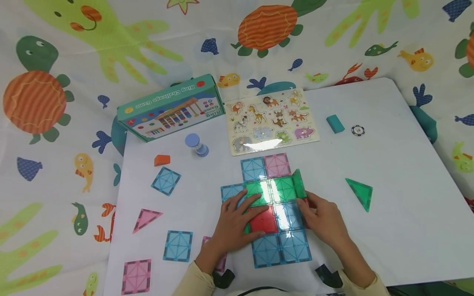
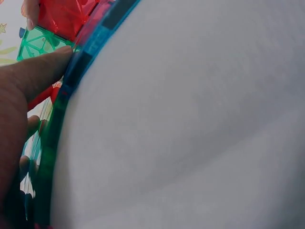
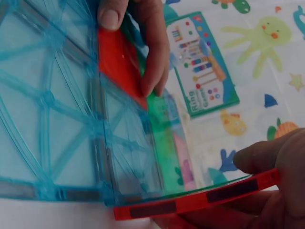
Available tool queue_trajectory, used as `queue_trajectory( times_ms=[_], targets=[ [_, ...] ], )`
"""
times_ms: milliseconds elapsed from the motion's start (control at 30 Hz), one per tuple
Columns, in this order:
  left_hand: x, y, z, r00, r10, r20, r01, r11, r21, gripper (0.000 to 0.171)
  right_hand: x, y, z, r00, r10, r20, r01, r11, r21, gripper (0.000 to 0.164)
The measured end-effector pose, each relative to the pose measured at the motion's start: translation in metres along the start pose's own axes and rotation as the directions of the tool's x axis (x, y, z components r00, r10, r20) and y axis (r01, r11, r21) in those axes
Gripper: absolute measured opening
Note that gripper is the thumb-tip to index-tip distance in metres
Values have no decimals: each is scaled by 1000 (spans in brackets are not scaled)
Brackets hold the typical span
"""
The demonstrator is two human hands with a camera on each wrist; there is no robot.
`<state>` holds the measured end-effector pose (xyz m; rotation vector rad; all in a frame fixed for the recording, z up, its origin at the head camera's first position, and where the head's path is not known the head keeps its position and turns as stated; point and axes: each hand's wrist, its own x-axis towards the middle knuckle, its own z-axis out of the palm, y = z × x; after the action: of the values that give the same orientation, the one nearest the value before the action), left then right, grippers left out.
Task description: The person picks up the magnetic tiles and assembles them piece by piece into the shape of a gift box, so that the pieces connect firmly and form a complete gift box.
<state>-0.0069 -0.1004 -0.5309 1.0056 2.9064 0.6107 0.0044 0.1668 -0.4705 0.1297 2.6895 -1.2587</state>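
A: Tile layout point(image 1: 280, 205), how seen?
B: Translucent squares, laid flat edge to edge near the middle of the white table point(image 1: 400, 238). Blue, pink and green are noted, plus a glossy red square point(image 1: 264, 222). A green tile point(image 1: 299, 183) is raised along the right side.
A: Hands?
B: Left hand point(image 1: 235, 224) spread over the squares, fingertips laid on green and red. Another red tile point(image 3: 195, 198), stood on edge beside the blue, is pinched between thumb and fingers of the right hand point(image 1: 326, 220).
A: Containers?
B: One "Ring Challenge Game" box point(image 1: 172, 109), set at the back left; contents cannot be told.
A: Surface, room?
B: Animal puzzle board point(image 1: 272, 121) placed beside the box. Green triangle point(image 1: 363, 194) lying well apart, right. A sea-creature cloth point(image 1: 207, 24) is hung behind.
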Motion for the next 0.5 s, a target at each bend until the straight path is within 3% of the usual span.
queue_trajectory(
  times_ms=[500],
  targets=[
    [0, -1, 1, 1000, 0, 2, 0, 1000, 4, 72, -7, 1, 3, 999, -48, -24, 48, 998, -28, 50]
  ],
)
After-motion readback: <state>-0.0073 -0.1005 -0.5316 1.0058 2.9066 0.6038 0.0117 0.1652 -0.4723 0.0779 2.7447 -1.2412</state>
